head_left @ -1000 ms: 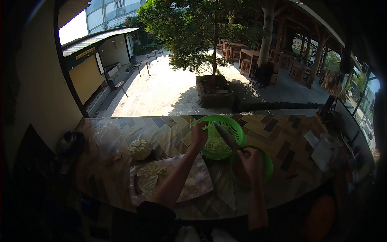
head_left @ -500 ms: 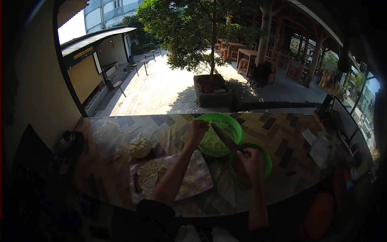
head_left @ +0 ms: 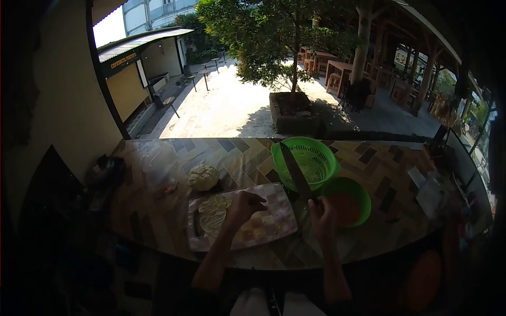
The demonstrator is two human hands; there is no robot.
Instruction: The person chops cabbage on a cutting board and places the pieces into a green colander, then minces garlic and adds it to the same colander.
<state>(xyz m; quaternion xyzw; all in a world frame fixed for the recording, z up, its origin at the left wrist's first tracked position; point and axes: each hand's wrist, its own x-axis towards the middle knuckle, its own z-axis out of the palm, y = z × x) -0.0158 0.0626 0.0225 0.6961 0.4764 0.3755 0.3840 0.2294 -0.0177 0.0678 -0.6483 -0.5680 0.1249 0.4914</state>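
Observation:
My right hand (head_left: 323,216) is closed round the handle of a large knife (head_left: 296,171), its blade slanting up and left across the near rim of a green colander (head_left: 333,158). Shredded pale cabbage (head_left: 311,173) lies inside the colander. Above the checkered cutting board (head_left: 282,224) is my left hand (head_left: 245,208), its fingers loosely bent and apart from the thumb, with nothing visible between them. Pale cabbage leaves (head_left: 212,216) lie on the board's left part, beside that hand. Just behind the board sits a cabbage head (head_left: 203,177).
A green bowl (head_left: 363,203) with orange contents, perhaps shredded carrot, stands right of my right hand. Clear plastic (head_left: 161,160) lies at the left of the wood-patterned counter (head_left: 263,258). Plastic packages (head_left: 431,197) are at the right. Beyond are a planted tree and wooden tables.
My left hand has moved from over the colander back to above the cutting board. The knife has drawn back slightly and its blade points more upward. The view has shifted a little.

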